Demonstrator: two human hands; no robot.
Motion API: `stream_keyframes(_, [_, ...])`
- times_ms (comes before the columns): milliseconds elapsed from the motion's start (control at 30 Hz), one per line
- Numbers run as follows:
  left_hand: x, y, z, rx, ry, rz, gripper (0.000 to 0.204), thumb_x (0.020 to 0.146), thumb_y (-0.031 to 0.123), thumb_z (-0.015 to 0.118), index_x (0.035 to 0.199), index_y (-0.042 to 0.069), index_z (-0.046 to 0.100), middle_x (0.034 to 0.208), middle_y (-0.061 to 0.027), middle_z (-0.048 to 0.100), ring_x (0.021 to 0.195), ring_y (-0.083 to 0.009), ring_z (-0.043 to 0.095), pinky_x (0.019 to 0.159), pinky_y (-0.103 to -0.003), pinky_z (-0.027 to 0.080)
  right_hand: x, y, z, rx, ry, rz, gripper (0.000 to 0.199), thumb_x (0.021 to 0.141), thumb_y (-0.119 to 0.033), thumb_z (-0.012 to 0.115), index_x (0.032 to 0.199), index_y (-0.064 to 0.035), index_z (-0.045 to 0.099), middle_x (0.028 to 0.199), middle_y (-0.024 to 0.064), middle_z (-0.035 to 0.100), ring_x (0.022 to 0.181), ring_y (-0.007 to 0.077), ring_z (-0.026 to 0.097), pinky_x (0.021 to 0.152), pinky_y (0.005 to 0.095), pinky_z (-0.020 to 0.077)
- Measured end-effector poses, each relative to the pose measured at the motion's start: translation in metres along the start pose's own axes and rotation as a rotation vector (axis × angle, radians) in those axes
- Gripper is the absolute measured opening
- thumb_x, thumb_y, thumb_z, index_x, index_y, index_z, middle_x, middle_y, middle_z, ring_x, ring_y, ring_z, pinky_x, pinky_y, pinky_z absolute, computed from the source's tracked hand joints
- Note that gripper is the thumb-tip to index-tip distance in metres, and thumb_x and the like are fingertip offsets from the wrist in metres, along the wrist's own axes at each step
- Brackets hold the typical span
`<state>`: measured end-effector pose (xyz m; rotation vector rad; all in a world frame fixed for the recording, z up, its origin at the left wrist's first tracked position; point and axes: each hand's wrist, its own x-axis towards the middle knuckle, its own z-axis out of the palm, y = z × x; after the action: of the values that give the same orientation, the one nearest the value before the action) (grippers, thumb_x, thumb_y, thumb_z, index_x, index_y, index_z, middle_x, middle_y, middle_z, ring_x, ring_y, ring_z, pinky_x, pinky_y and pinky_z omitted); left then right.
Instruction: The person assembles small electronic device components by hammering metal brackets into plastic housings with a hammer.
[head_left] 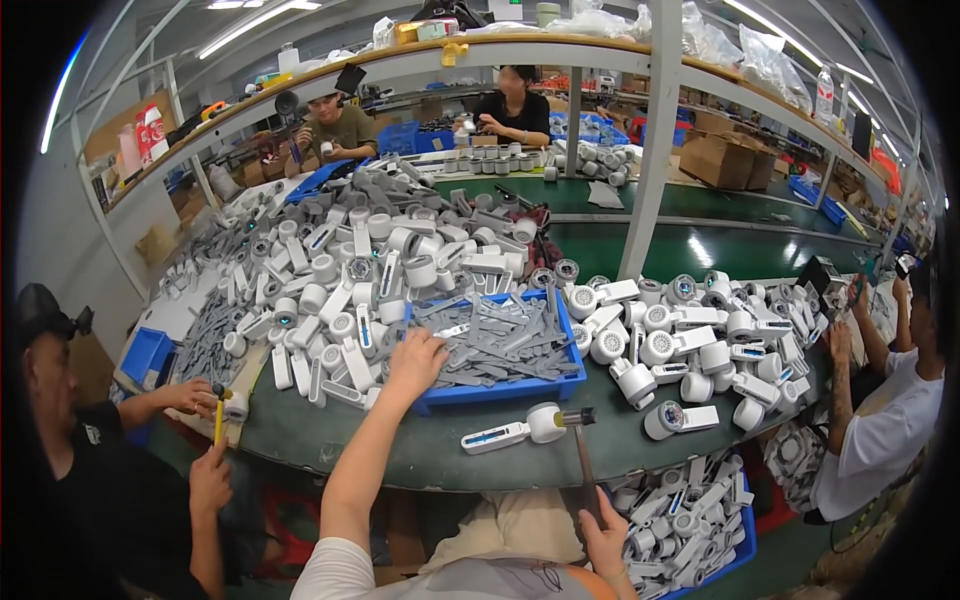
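My left hand (418, 360) is at the left side of a blue tray (500, 394) filled with flat grey plastic strips (505, 340). Its fingers are bent and close together over the tray's edge; what they pinch, if anything, is hidden. My right hand (603, 535) grips the handle of a hammer (586, 462), which stands up at the bench's front edge. Beside the hammer head lies a white handheld device (497, 436) with a round drum-shaped end and a blue-marked slot along its handle.
Heaped white devices (340, 330) cover the bench on the left, and more white devices (690, 340) on the right. A blue crate (745, 540) of devices stands below. A metal post (655, 150) holds a shelf. Co-workers sit around; the left person holds a yellow-handled hammer (219, 418).
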<state>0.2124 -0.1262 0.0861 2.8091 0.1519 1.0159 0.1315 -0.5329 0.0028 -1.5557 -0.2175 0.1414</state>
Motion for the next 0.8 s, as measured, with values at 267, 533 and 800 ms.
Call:
stream_keyframes(267, [0.002, -0.004, 0.001, -0.208, -0.041, 0.006, 0.019, 0.072, 0.015, 0.072, 0.088, 0.006, 0.067, 0.085, -0.0097, 0.060, 0.086, -0.0282, 0.058, 0.072, -0.038, 0.047, -0.001, 0.003, 0.000, 0.042, -0.002, 0.010, 0.048, 0.082, 0.003, 0.060, 0.130, 0.0015, 0.050, 0.074, -0.0035, 0.055, 0.057, 0.0030, 0.044, 0.050, 0.0185, 0.0351])
stream_keyframes(533, [-0.007, 0.035, -0.017, -0.559, 0.147, -0.170, 0.019, 0.079, 0.009, 0.067, 0.097, 0.005, 0.063, 0.094, -0.0112, 0.061, 0.085, -0.0274, 0.059, 0.075, -0.034, 0.047, -0.004, -0.003, -0.001, -0.007, 0.009, 0.002, 0.048, 0.082, 0.002, 0.061, 0.129, 0.0013, 0.051, 0.076, -0.0037, 0.056, 0.058, 0.0027, 0.044, 0.050, 0.0183, 0.0350])
stream_keyframes(800, [-0.080, 0.112, 0.000, -0.379, -0.083, 0.090, 0.027, 0.081, 0.011, 0.064, 0.108, 0.012, 0.065, 0.092, -0.0072, 0.059, 0.083, -0.0262, 0.057, 0.067, -0.036, 0.049, -0.002, 0.013, -0.006, -0.150, 0.020, -0.042, 0.046, 0.078, 0.000, 0.067, 0.122, 0.0034, 0.056, 0.082, 0.0096, 0.064, 0.070, 0.0109, 0.057, 0.064, 0.0252, 0.0468])
